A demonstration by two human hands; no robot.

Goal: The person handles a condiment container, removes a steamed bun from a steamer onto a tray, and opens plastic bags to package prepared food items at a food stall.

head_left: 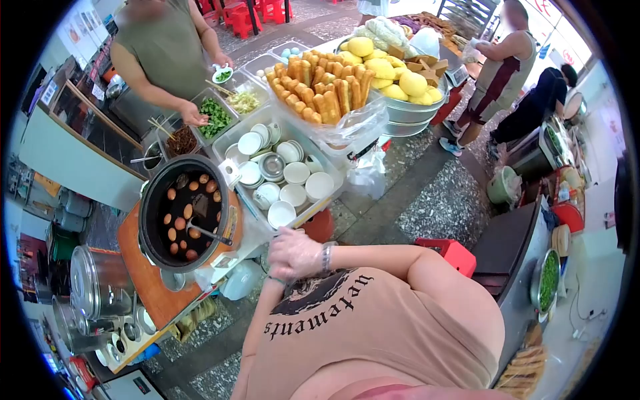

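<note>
My right hand (300, 245), in a clear plastic glove with a bracelet at the wrist, is closed over my left hand (279, 269) in front of my shirt. The left hand is also gloved, and its fingers are mostly hidden. Just beyond them sits a plastic crate (331, 197) of white bowls (293, 195). To the left, a dark pot (146, 235) holds brown eggs (181, 223) in dark liquid, with a ladle (212, 235) resting in it. Neither hand touches the crate or the pot.
Fried dough sticks (327, 90) are piled beyond the crate, beside yellow buns (400, 77) on a steamer (410, 120). Across the counter a person (163, 57) holds a small bowl (222, 75) and reaches into chopped greens (215, 119). A red stool (447, 255) stands nearby on the right.
</note>
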